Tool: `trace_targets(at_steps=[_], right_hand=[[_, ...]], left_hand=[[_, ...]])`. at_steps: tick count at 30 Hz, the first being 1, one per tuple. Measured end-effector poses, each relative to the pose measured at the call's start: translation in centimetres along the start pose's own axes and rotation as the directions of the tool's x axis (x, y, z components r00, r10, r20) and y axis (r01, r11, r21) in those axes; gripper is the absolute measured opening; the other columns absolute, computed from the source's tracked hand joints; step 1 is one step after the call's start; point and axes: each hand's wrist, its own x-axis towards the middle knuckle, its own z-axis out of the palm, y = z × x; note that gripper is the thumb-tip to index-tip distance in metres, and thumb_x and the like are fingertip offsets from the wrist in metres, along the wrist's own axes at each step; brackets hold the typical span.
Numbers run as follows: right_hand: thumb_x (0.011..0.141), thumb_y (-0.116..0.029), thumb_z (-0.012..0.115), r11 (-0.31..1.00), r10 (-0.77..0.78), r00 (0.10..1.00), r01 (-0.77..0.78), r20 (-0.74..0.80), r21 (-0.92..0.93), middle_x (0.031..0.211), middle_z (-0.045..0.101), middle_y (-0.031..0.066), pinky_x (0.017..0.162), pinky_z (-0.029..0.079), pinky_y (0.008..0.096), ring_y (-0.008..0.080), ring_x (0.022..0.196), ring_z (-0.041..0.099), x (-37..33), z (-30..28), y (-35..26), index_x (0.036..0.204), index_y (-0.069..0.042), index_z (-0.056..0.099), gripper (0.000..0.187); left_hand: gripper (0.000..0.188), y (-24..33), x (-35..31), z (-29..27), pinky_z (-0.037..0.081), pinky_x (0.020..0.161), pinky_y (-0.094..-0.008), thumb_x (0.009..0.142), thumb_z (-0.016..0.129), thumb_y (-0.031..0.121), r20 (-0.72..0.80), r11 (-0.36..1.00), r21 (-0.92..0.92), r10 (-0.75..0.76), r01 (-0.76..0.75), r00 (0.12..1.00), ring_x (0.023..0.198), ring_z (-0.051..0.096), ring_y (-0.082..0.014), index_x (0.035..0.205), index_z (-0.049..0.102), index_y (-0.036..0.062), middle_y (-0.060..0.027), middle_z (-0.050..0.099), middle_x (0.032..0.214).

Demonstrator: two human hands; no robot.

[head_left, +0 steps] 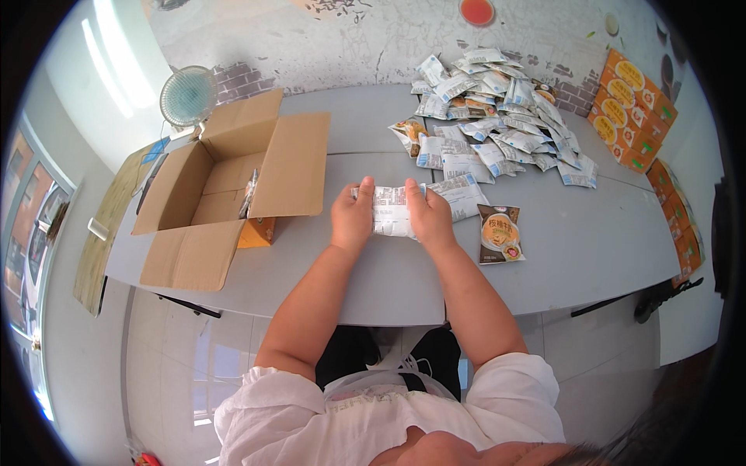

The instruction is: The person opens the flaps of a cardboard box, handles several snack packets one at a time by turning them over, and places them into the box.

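Note:
Between both hands I hold a small white printed packet above the grey table, its back side up. My left hand grips its left end with the thumb on top. On the right end, my right hand closes the same way; the fingers beneath are hidden. Just beyond my right hand lies another white packet. A brown packet with a picture of a bowl lies face up to its right.
An open cardboard box stands on the left, flaps spread, a packet inside. A large heap of packets covers the back right. Orange cartons are stacked at the far right. A round fan stands behind the box.

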Motion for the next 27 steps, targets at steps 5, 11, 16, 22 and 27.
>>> trace_targets(at_steps=[5,11,16,22,27], right_hand=[[0.097,-0.050,0.053,0.992,0.048,0.999,-0.046,-0.014,0.120,0.076,0.060,0.0033,0.065,0.043,0.0300,0.0131,0.070,0.050,0.0,0.2,0.2,0.076,-0.001,0.061,0.054],[0.095,-0.051,0.055,0.716,0.022,0.963,-0.202,0.268,0.668,0.098,0.065,0.0060,0.076,0.046,0.0299,0.0147,0.087,0.058,0.3,0.2,-0.4,0.108,0.001,0.064,0.054],[0.091,-0.044,0.064,0.933,-0.060,0.963,-0.040,0.264,0.359,0.107,0.065,0.0073,0.084,0.047,0.0284,0.0129,0.096,0.059,-0.3,0.8,-0.2,0.119,0.002,0.060,0.055],[0.088,-0.031,0.071,0.789,0.029,0.999,-0.001,-0.036,0.614,0.107,0.065,0.0076,0.083,0.048,0.0280,0.0128,0.095,0.060,-0.5,0.3,-1.1,0.115,0.004,0.062,0.045],[0.088,-0.027,0.071,0.645,0.065,0.998,-0.034,-0.010,0.763,0.105,0.067,0.0083,0.083,0.049,0.0295,0.0154,0.093,0.063,0.6,-1.7,-1.0,0.113,0.003,0.063,0.039]], left_hand=[[0.042,-0.1,-0.2,0.3,0.047,0.065,-0.0291,0.100,0.054,0.039,0.016,0.988,-0.149,-0.043,0.044,0.999,0.070,0.054,-0.0105,0.096,0.062,-0.0020,-0.0034,0.062,0.079],[0.040,-0.9,1.0,0.0,0.053,0.079,-0.0340,0.103,0.047,0.036,0.061,0.724,-0.653,-0.244,0.223,0.968,0.090,0.065,-0.0194,0.111,0.056,-0.0021,-0.0094,0.065,0.101],[0.040,-0.7,0.9,-0.5,0.053,0.088,-0.0394,0.103,0.047,0.036,0.109,0.625,-0.728,-0.299,0.281,0.948,0.102,0.065,-0.0257,0.116,0.053,-0.0012,-0.0114,0.064,0.113],[0.032,1.6,-1.2,0.0,0.050,0.094,-0.0404,0.097,0.057,0.026,0.424,0.625,-0.668,-0.129,0.405,0.897,0.109,0.062,-0.0243,0.114,0.054,0.0000,-0.0125,0.064,0.112],[0.044,2.0,-0.5,-1.9,0.057,0.085,-0.0392,0.091,0.063,0.029,0.777,0.699,-0.443,-0.014,0.562,0.629,0.100,0.067,-0.0252,0.123,0.056,-0.0015,-0.0148,0.065,0.114]])
